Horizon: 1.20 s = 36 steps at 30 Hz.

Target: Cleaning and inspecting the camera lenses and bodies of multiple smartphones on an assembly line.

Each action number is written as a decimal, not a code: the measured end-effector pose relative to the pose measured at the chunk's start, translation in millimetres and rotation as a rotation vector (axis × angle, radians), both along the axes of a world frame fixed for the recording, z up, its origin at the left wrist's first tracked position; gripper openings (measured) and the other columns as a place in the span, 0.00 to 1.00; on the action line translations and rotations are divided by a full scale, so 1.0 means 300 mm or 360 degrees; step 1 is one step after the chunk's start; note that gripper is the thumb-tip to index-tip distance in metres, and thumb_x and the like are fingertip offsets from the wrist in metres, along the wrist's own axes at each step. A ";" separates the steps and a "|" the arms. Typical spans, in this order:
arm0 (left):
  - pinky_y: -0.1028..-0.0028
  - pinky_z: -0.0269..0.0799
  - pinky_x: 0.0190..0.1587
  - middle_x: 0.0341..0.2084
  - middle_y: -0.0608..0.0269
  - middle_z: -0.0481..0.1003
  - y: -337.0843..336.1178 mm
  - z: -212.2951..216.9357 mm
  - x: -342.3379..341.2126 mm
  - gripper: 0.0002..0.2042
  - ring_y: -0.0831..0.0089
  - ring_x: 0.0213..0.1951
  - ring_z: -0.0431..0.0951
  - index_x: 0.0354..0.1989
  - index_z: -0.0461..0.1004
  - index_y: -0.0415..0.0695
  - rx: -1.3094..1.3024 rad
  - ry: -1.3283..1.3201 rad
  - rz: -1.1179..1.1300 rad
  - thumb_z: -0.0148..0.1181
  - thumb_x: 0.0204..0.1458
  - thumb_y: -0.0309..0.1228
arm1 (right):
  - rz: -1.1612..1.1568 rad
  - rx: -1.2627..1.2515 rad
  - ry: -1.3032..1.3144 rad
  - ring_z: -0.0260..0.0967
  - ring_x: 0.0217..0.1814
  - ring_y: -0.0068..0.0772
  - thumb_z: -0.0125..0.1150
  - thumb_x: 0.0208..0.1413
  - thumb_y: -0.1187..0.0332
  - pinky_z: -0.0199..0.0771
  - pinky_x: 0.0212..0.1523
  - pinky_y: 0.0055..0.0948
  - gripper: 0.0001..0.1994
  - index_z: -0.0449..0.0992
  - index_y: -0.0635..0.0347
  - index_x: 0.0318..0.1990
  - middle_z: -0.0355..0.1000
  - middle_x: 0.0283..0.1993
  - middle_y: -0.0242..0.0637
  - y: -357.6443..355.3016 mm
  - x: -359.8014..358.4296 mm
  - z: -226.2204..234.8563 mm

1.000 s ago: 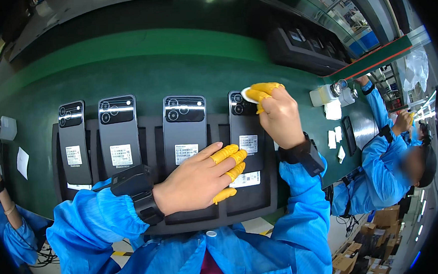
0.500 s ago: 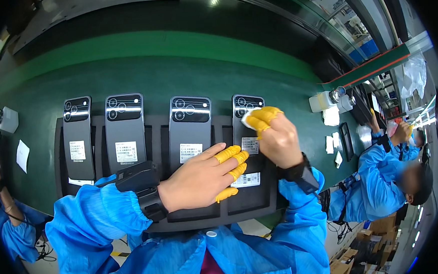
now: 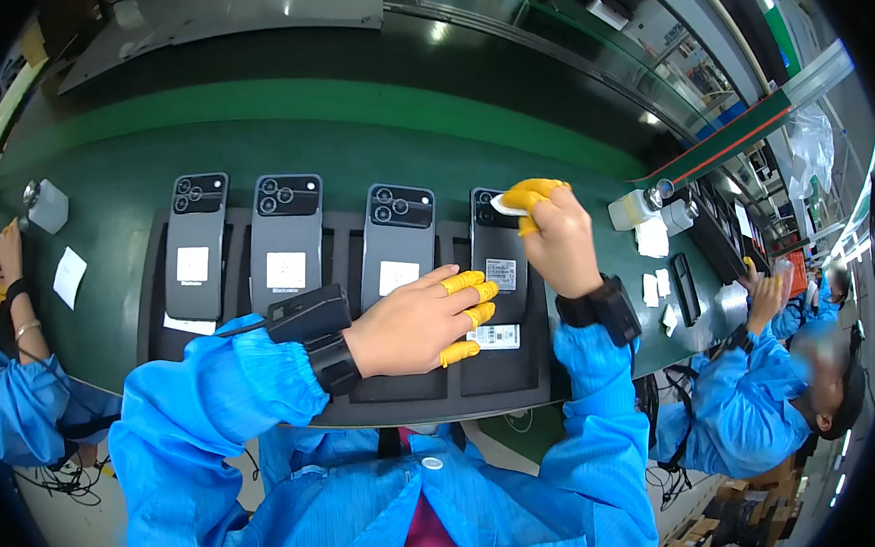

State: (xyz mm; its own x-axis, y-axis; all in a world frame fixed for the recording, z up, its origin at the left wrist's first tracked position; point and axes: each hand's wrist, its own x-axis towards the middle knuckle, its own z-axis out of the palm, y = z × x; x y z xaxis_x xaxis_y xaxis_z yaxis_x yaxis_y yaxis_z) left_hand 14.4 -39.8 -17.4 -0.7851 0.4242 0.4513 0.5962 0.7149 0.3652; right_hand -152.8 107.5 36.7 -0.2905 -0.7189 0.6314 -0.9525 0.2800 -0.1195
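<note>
Several dark grey smartphones lie backs up in a row on a black foam tray [image 3: 466, 406]. On the rightmost smartphone [image 3: 491, 242], my right hand [image 3: 564, 241] pinches a folded white wipe [image 3: 507, 206] against the camera area, partly covering it. My left hand [image 3: 406, 326] rests over the lower left part of that phone, fingers stretched and spread. Yellow finger cots cover fingers on both hands. Beside my left hand is another smartphone [image 3: 395, 231], its lower end hidden. A printed white label [image 3: 494, 337] shows just below the rightmost phone.
Clear bottles [image 3: 639, 207] and white paper pieces [image 3: 651, 288] sit to the right, near a thin black frame [image 3: 685, 288]. At left are a white bottle [image 3: 48, 207] and a paper slip [image 3: 70, 276]. Co-workers in blue sit on both sides.
My right hand has moved the wipe slightly up and right over the phone's camera area. My left hand stays on the lower part. The whole view has shifted a little.
</note>
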 end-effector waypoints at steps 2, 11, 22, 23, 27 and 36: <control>0.57 0.56 0.67 0.53 0.52 0.70 0.002 -0.003 0.006 0.18 0.58 0.58 0.69 0.46 0.76 0.38 -0.0004 -0.0040 0.0015 0.58 0.55 0.40 | 0.0060 0.0040 -0.0016 0.72 0.38 0.50 0.57 0.36 0.85 0.75 0.41 0.40 0.13 0.80 0.67 0.32 0.75 0.37 0.46 -0.026 -0.013 -0.021; 0.57 0.54 0.68 0.55 0.52 0.69 -0.006 0.003 0.001 0.21 0.58 0.60 0.67 0.51 0.74 0.38 -0.0037 -0.0089 -0.0012 0.55 0.58 0.43 | 0.0008 0.0173 0.0264 0.74 0.39 0.43 0.60 0.41 0.80 0.78 0.41 0.36 0.09 0.82 0.61 0.32 0.76 0.36 0.41 -0.106 -0.080 -0.033; 0.55 0.54 0.67 0.64 0.48 0.60 -0.117 0.140 0.088 0.28 0.50 0.65 0.60 0.59 0.67 0.38 -0.0316 -0.0044 0.0367 0.61 0.53 0.40 | -0.0221 -0.0082 -0.0214 0.75 0.41 0.48 0.55 0.39 0.82 0.75 0.45 0.38 0.16 0.81 0.60 0.38 0.78 0.38 0.43 0.133 0.018 0.012; 0.55 0.54 0.67 0.64 0.47 0.60 -0.172 0.189 0.155 0.28 0.49 0.65 0.60 0.59 0.67 0.38 -0.0281 -0.0102 0.0556 0.62 0.52 0.39 | -0.0219 -0.0120 -0.0306 0.76 0.41 0.46 0.56 0.40 0.82 0.74 0.46 0.36 0.16 0.81 0.60 0.38 0.78 0.39 0.43 0.161 0.059 0.011; 0.58 0.58 0.65 0.64 0.44 0.59 -0.342 0.219 0.398 0.25 0.45 0.64 0.60 0.59 0.66 0.36 -0.0035 -0.0170 0.1352 0.62 0.53 0.33 | -0.0371 -0.0312 -0.0794 0.77 0.41 0.40 0.59 0.39 0.83 0.74 0.44 0.31 0.13 0.81 0.62 0.35 0.79 0.37 0.42 0.321 0.240 -0.017; 0.59 0.60 0.63 0.63 0.38 0.58 -0.358 -0.006 0.614 0.25 0.42 0.63 0.62 0.57 0.68 0.36 0.0320 0.0145 0.2320 0.63 0.50 0.30 | -0.0086 -0.0962 -0.1527 0.73 0.42 0.30 0.64 0.44 0.88 0.71 0.43 0.23 0.11 0.81 0.66 0.35 0.77 0.39 0.40 0.256 0.444 -0.184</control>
State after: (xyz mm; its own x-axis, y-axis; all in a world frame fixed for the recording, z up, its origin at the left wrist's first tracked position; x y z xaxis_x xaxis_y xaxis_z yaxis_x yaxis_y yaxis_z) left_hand 198.5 -147.2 -19.3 -0.4202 -0.7726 0.4759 -0.5636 0.6332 0.5304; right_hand -19.6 184.4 -18.6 -0.8628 -0.3437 0.3708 -0.3833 -0.0336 -0.9230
